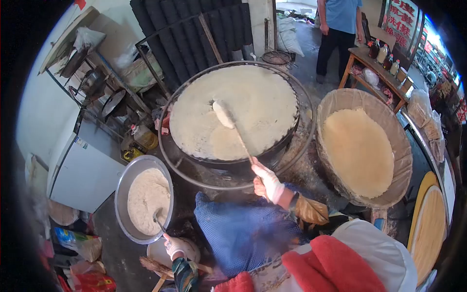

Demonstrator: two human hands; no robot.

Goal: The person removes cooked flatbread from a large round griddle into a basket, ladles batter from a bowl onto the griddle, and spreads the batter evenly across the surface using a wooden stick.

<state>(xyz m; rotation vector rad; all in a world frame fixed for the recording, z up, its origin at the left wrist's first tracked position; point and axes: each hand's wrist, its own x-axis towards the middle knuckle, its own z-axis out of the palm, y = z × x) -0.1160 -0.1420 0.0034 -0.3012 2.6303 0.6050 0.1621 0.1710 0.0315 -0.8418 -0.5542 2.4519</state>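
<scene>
My right hand (266, 180), in a whitish glove, is closed round the handle of a long wooden spreader (239, 134). Its batter-coated head rests on the large round griddle (294, 129), over a thin pale layer of batter (262, 92) that covers most of the surface. Down at the left, my left hand (172, 245), also gloved, grips the handle of a metal ladle (156, 215). The ladle's bowl dips into thick batter (146, 197) in a grey metal basin (122, 209).
A lined basket (401, 141) with a round flat pancake (359, 151) stands right of the griddle. Round wooden boards (430, 233) lean at far right. A person (339, 36) stands behind, beside a table (372, 63) with bottles. An oil jug (145, 137) sits left.
</scene>
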